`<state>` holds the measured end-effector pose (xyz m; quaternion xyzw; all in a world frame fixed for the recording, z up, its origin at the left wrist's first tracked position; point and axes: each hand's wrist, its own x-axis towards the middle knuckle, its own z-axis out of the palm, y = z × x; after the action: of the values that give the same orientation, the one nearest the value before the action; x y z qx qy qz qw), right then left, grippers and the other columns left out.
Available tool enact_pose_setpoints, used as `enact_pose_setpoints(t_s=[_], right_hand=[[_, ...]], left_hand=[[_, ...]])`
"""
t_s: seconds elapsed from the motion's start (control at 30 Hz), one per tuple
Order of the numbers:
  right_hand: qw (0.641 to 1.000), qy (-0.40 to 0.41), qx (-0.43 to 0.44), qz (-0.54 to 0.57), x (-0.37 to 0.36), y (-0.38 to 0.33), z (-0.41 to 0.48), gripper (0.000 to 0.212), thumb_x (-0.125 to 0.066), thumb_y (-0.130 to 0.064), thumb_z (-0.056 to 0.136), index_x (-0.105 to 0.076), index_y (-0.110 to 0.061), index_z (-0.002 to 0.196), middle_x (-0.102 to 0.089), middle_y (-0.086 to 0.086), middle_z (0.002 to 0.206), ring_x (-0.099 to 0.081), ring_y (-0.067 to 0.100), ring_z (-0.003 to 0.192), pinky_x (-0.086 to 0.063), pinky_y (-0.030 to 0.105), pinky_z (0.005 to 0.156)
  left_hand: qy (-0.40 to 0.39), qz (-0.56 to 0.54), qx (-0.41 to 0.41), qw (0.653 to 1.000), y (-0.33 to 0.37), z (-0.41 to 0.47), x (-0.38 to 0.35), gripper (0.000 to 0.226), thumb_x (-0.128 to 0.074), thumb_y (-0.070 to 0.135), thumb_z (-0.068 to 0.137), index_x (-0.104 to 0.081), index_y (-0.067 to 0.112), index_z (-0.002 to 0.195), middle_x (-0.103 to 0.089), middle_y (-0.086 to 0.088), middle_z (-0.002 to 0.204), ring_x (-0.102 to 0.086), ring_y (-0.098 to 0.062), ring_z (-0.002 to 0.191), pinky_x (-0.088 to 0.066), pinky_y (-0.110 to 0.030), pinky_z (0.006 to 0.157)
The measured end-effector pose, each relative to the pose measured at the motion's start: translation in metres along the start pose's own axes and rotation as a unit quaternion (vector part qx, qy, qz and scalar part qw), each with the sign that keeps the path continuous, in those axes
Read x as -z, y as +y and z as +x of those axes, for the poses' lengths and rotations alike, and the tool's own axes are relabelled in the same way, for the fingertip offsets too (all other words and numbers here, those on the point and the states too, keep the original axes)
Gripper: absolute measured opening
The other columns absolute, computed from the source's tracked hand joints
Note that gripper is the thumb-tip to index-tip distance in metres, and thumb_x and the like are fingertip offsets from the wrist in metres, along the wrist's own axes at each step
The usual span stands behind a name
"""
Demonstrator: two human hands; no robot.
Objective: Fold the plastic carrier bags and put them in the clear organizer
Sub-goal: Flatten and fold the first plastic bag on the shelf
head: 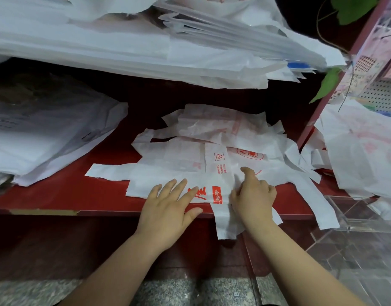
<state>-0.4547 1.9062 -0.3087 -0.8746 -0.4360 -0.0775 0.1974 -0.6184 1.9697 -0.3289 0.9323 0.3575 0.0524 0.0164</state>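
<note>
A white plastic carrier bag (203, 184) with red print lies flattened at the front edge of a red shelf (69, 195), on top of a loose heap of similar bags (223, 129). My left hand (168, 208) rests flat on the bag, fingers spread. My right hand (254, 197) presses the bag beside it, index finger stretched forward and the other fingers curled over a fold. Part of the bag hangs over the shelf edge. The clear organizer (355, 221) stands at the lower right, with bags (362, 151) draped over it.
A thick stack of white bags (146, 47) fills the shelf above. Another pile of pale bags (42, 133) lies on the left of the red shelf. A red post (322, 100) and green leaves (327, 85) are at the right. Speckled stone floor shows below.
</note>
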Motion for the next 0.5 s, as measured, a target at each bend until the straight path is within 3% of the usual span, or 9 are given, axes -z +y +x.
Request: enact_pose_setpoints(t_s=[0.07, 0.13, 0.2, 0.23, 0.3, 0.37, 0.43, 0.5], right_hand=[[0.99, 0.069, 0.116, 0.044, -0.005, -0.006, -0.002, 0.038, -0.049, -0.005, 0.073, -0.062, -0.002, 0.109, -0.065, 0.017, 0.093, -0.062, 0.037, 0.088, -0.043, 0.041, 0.086], [0.969, 0.041, 0.239, 0.051, -0.008, -0.012, -0.006, 0.034, -0.04, -0.016, 0.077, -0.068, -0.005, 0.094, -0.067, 0.017, 0.097, -0.066, 0.033, 0.088, -0.05, 0.04, 0.084], [0.96, -0.075, 0.264, 0.051, -0.008, -0.017, -0.009, 0.043, -0.033, -0.024, 0.086, -0.067, -0.006, 0.105, -0.063, 0.017, 0.117, -0.061, 0.029, 0.108, -0.043, 0.038, 0.096], [0.959, -0.114, 0.252, 0.055, -0.006, -0.018, -0.01, 0.047, -0.029, -0.026, 0.09, -0.06, -0.007, 0.12, -0.053, 0.014, 0.132, -0.05, 0.025, 0.123, -0.031, 0.032, 0.106], [0.957, -0.135, 0.252, 0.057, -0.007, -0.011, -0.008, 0.043, -0.025, -0.026, 0.1, -0.042, -0.014, 0.137, -0.032, 0.004, 0.148, -0.027, 0.015, 0.138, -0.011, 0.019, 0.111], [0.96, -0.136, 0.233, 0.071, -0.005, -0.009, -0.008, 0.04, -0.03, -0.022, 0.101, -0.037, -0.018, 0.14, -0.027, -0.001, 0.15, -0.021, 0.011, 0.139, -0.008, 0.015, 0.109], [0.964, -0.131, 0.221, 0.075, -0.002, -0.009, -0.008, 0.039, -0.033, -0.02, 0.1, -0.041, -0.016, 0.137, -0.031, 0.001, 0.149, -0.024, 0.012, 0.138, -0.012, 0.015, 0.108], [0.969, -0.119, 0.2, 0.085, 0.0, -0.008, -0.006, 0.034, -0.04, -0.018, 0.097, -0.052, -0.012, 0.129, -0.045, 0.005, 0.141, -0.035, 0.017, 0.132, -0.021, 0.017, 0.102]], left_hand=[[0.003, -0.002, -0.005, 1.0, 0.001, 0.0, 0.001, 0.077, 0.001, 0.05, 0.097, -0.072, 0.025, 0.104, -0.07, -0.003, 0.104, -0.068, -0.022, 0.094, -0.053, -0.038, 0.078], [-0.012, -0.013, 0.007, 1.0, 0.0, -0.001, -0.001, 0.078, 0.002, 0.051, 0.096, -0.072, 0.025, 0.104, -0.07, -0.003, 0.106, -0.067, -0.023, 0.096, -0.051, -0.037, 0.082], [-0.009, -0.018, 0.025, 0.999, 0.003, -0.004, 0.005, 0.088, 0.012, 0.059, 0.09, -0.065, 0.026, 0.116, -0.064, -0.005, 0.12, -0.061, -0.024, 0.109, -0.048, -0.04, 0.089], [-0.015, -0.007, 0.039, 0.999, 0.003, -0.004, 0.006, 0.101, 0.025, 0.066, 0.078, -0.053, 0.029, 0.13, -0.05, -0.004, 0.137, -0.048, -0.024, 0.125, -0.038, -0.042, 0.101], [-0.03, -0.01, 0.072, 0.997, 0.0, -0.009, 0.005, 0.128, 0.049, 0.069, 0.041, -0.013, 0.033, 0.147, -0.008, 0.003, 0.156, -0.007, -0.016, 0.143, -0.005, -0.036, 0.115], [-0.016, -0.017, 0.113, 0.993, -0.009, -0.019, 0.006, 0.136, 0.054, 0.065, 0.028, 0.0, 0.031, 0.148, 0.004, 0.006, 0.156, 0.007, -0.011, 0.143, 0.007, -0.03, 0.113], [0.001, -0.011, 0.163, 0.987, -0.022, -0.03, 0.009, 0.128, 0.051, 0.066, 0.039, -0.002, 0.027, 0.148, 0.004, 0.006, 0.156, 0.007, -0.01, 0.143, 0.008, -0.028, 0.112], [0.047, -0.021, 0.203, 0.978, -0.033, -0.039, 0.013, 0.091, 0.025, 0.065, 0.074, -0.007, 0.024, 0.149, -0.001, 0.007, 0.156, 0.004, -0.009, 0.143, 0.007, -0.03, 0.113]])
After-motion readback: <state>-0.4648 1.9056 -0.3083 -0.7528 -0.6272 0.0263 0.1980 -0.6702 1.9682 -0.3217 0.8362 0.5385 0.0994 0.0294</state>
